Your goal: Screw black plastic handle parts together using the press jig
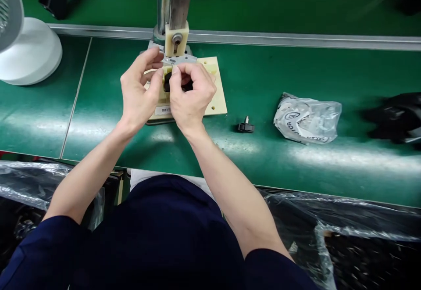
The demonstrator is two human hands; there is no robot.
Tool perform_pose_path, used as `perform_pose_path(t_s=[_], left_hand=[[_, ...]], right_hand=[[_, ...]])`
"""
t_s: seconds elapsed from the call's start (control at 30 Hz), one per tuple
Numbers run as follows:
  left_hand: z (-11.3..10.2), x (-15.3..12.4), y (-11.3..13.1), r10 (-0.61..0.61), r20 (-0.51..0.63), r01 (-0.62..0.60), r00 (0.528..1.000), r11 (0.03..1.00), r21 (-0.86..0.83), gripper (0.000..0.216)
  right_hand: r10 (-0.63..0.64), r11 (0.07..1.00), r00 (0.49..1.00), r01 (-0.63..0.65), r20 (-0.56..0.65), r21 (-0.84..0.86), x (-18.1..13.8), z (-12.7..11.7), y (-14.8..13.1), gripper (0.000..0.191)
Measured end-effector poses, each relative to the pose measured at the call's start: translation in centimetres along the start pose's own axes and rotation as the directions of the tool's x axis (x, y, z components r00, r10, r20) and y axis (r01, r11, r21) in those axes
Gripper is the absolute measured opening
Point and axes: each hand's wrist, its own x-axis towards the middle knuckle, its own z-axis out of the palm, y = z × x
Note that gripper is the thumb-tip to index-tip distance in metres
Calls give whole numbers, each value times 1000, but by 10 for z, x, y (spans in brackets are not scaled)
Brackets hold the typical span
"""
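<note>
Both hands meet over a cream fixture plate [215,101] under a small press [174,13] on the green bench. My left hand [140,90] and my right hand [189,94] pinch a small black part [167,81] between fingertips and thumbs, just above the fixture's raised block. A thin metal plate [179,59] sits right behind the fingers, under the press head. The part is mostly hidden by my fingers.
A small black knob-like part [246,127] lies right of the fixture. Farther right are a crumpled clear plastic bag [305,119] and a dark pile [394,116]. A white fan base [29,51] stands far left. Plastic-lined bins [345,233] sit below the bench edge.
</note>
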Motion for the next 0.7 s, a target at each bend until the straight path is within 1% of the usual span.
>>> perform_pose_path(t_s=[0.1,0.17,0.27,0.37,0.43,0.53,0.7], left_hand=[[5,9,-2,0,44,0,999,1000,-18,36],[7,13,-2,-5,64,6,998,1000,-18,37],[7,19,-3,-17,87,20,996,999,-28,34],[7,25,-8,-50,114,55,992,998,-39,30],[7,28,-11,-59,120,64,991,997,-36,29],[7,32,-15,-55,129,59,990,998,-32,30],[4,32,-11,-58,144,65,988,997,-43,26]], right_hand=[[-11,1000,1000,11,-14,-14,3,6,4,22],[-3,1000,1000,4,6,-19,5,7,6,22],[-23,998,999,25,39,-55,7,9,9,22],[-64,994,998,65,13,-87,6,11,10,27],[-48,997,999,47,-16,-61,6,12,10,28],[-11,1000,1000,10,-25,-23,6,12,8,27],[-25,997,1000,26,10,-76,8,9,7,28]])
